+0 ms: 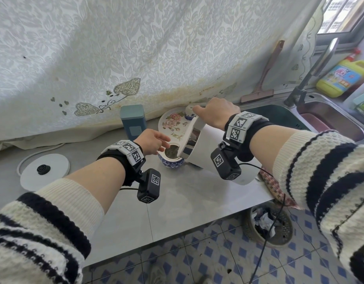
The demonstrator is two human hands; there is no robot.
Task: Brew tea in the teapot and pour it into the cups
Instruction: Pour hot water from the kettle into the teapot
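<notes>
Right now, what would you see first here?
The big white kettle, tipped in the middle of the counter by the right hand, its spout over the little blue-and-white teapot. The left hand rests at the teapot's rim. Behind them lies a flowered tray with a small cup.

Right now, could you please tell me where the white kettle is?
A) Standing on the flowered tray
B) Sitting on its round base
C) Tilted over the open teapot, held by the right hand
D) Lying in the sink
C: the right hand grips the kettle by its handle and tips it over the open teapot, while the round base sits apart on the left of the counter.
</notes>
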